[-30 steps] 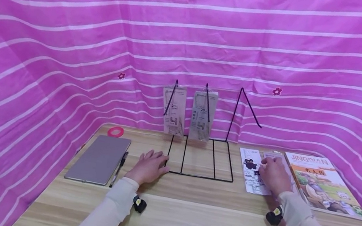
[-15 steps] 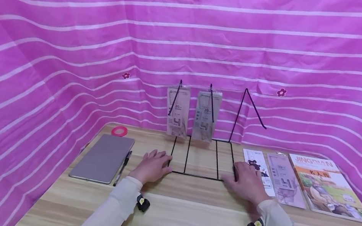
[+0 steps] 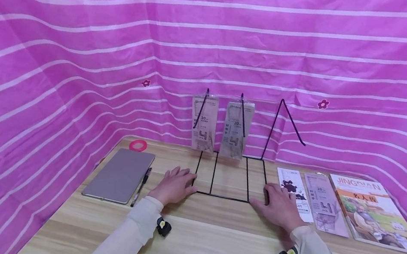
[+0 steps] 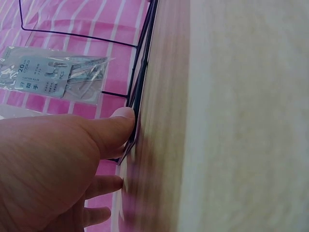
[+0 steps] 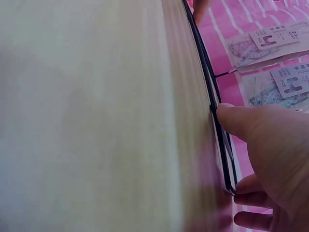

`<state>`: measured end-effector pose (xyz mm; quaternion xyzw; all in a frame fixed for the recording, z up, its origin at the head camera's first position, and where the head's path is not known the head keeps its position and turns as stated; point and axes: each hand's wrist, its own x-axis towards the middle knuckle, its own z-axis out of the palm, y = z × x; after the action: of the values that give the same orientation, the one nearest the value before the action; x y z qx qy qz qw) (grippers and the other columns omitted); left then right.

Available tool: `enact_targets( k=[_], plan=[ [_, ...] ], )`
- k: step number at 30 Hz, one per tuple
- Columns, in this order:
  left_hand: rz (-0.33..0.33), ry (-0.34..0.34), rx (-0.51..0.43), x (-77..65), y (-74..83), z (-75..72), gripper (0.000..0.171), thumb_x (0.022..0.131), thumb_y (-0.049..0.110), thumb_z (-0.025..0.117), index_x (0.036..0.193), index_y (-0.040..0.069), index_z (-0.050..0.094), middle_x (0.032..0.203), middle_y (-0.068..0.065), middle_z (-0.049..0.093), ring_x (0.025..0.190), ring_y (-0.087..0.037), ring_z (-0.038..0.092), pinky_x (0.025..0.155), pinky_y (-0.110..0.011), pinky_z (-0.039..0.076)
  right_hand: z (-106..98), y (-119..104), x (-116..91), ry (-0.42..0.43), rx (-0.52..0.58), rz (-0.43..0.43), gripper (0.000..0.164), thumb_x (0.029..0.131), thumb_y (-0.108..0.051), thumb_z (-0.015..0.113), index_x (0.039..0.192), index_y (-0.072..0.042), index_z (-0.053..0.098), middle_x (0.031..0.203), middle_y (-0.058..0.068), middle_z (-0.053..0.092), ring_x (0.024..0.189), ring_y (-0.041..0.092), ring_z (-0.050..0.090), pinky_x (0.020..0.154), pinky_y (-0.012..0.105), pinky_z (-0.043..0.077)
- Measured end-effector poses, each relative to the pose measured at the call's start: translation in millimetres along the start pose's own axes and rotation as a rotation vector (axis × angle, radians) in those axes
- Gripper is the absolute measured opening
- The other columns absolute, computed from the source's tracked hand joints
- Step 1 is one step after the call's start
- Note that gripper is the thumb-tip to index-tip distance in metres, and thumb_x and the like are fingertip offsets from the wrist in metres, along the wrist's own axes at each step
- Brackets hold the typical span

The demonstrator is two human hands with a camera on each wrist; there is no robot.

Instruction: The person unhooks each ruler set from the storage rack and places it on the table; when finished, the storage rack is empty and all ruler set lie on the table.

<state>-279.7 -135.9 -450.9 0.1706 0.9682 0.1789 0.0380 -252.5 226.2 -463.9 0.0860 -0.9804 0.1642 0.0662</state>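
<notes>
A black wire display rack (image 3: pixel 222 196) stands mid-table with three slanting hooks. Clear packets printed "20" hang from two of them: a pinkish packet (image 3: pixel 206 138) on the left and a greenish packet (image 3: pixel 234 145) in the middle. The right-hand hook (image 3: pixel 293 123) carries nothing. My left hand (image 3: pixel 173 185) holds the rack's front left corner, thumb (image 4: pixel 123 121) against the front bar. At the opposite front corner my right hand (image 3: pixel 279 206) holds the frame likewise, its thumb (image 5: pixel 231 116) on the bar. Index fingers are partly hidden.
Right of the rack lie a "Ruler set" packet (image 3: pixel 291 185) with black cats, a purple packet (image 3: pixel 323 204) and a magazine (image 3: pixel 378 216). On the left are a grey notebook (image 3: pixel 120 176), a black pen (image 3: pixel 141 187) and a red ring (image 3: pixel 137 145). A pink striped cloth (image 3: pixel 225 30) hangs behind.
My right hand has left the flat packets and come leftward to the rack's front right corner. My left hand keeps its place at the left corner. The head view has shifted slightly.
</notes>
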Motion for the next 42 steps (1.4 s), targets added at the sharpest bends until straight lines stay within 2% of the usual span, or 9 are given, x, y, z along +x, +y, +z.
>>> enact_targets(
  k=[3,6,9,14,19,23,32,36,42],
  plan=[
    [-0.002,0.001,0.001,-0.7,-0.7,0.4,0.057,0.107,0.047,0.058,0.156,0.02,0.052,0.168,-0.016,0.04,0.158,-0.049,0.025,0.128,-0.073,0.015,-2.7,-2.9,4.0,0.01,0.009,-0.011,0.082,0.095,-0.064,0.067,0.144,0.001,0.057,0.152,0.024,0.054,0.139,0.048,0.046,0.111,0.072,0.033],
    [-0.001,0.002,0.006,-0.9,-0.6,0.5,0.057,0.107,0.048,0.057,0.156,0.02,0.052,0.168,-0.015,0.04,0.158,-0.049,0.025,0.127,-0.073,0.015,-8.4,-8.4,13.8,0.02,0.075,-0.027,0.077,0.097,-0.06,0.068,0.146,-0.002,0.055,0.151,0.021,0.055,0.142,0.045,0.046,0.113,0.068,0.03],
    [-0.001,0.004,0.002,-1.1,0.4,0.4,0.057,0.107,0.048,0.057,0.156,0.02,0.052,0.168,-0.015,0.04,0.158,-0.049,0.025,0.128,-0.073,0.015,-15.3,-16.5,30.3,0.032,0.208,-0.068,0.066,0.101,-0.05,0.068,0.147,-0.005,0.053,0.151,0.021,0.054,0.144,0.044,0.045,0.118,0.067,0.03],
    [0.007,0.002,-0.004,-1.4,3.1,1.7,0.056,0.106,0.047,0.058,0.155,0.019,0.053,0.168,-0.016,0.04,0.158,-0.049,0.025,0.127,-0.073,0.015,-23.2,-32.8,62.0,0.087,0.42,-0.139,0.048,0.102,-0.03,0.07,0.139,-0.003,0.054,0.145,0.023,0.055,0.133,0.046,0.054,0.111,0.065,0.046],
    [0.004,-0.002,0.002,-0.7,5.3,2.3,0.057,0.106,0.048,0.058,0.156,0.021,0.052,0.168,-0.015,0.039,0.158,-0.049,0.025,0.128,-0.072,0.015,-27.5,-47.7,86.5,0.123,0.608,-0.103,0.045,0.101,-0.024,0.071,0.138,-0.004,0.054,0.144,0.021,0.05,0.134,0.046,0.054,0.109,0.062,0.049],
    [0.002,-0.002,0.004,0.3,6.6,1.2,0.056,0.106,0.047,0.058,0.156,0.021,0.052,0.168,-0.015,0.039,0.158,-0.049,0.025,0.129,-0.071,0.015,-27.9,-57.4,102.3,0.163,0.705,-0.106,0.039,0.101,-0.019,0.071,0.135,-0.003,0.057,0.142,0.021,0.052,0.131,0.044,0.057,0.108,0.057,0.054],
    [0.012,0.006,0.007,-1.1,6.8,0.4,0.056,0.106,0.047,0.059,0.154,0.019,0.055,0.166,-0.016,0.042,0.157,-0.05,0.027,0.127,-0.072,0.018,-28.7,-79.5,117.9,0.286,0.753,-0.118,0.026,0.1,-0.006,0.069,0.124,-0.001,0.062,0.13,0.021,0.057,0.114,0.038,0.068,0.097,0.047,0.062],
    [0.008,0.005,0.005,-0.9,4.7,0.8,0.056,0.106,0.047,0.059,0.154,0.019,0.054,0.167,-0.016,0.042,0.157,-0.05,0.027,0.128,-0.072,0.018,-27.7,-81.1,116.2,0.337,0.722,-0.161,0.029,0.101,-0.001,0.064,0.13,-0.004,0.065,0.121,0.018,0.063,0.102,0.03,0.066,0.085,0.034,0.06],
    [0.002,0.005,0.012,0.4,-0.6,0.1,0.057,0.106,0.049,0.058,0.155,0.02,0.053,0.167,-0.015,0.041,0.157,-0.049,0.027,0.128,-0.071,0.017,-34.8,-76.6,103.5,0.292,0.697,-0.215,0.041,0.105,-0.004,0.059,0.145,-0.014,0.062,0.116,0.016,0.07,0.093,0.023,0.063,0.074,0.024,0.057]
  ],
)
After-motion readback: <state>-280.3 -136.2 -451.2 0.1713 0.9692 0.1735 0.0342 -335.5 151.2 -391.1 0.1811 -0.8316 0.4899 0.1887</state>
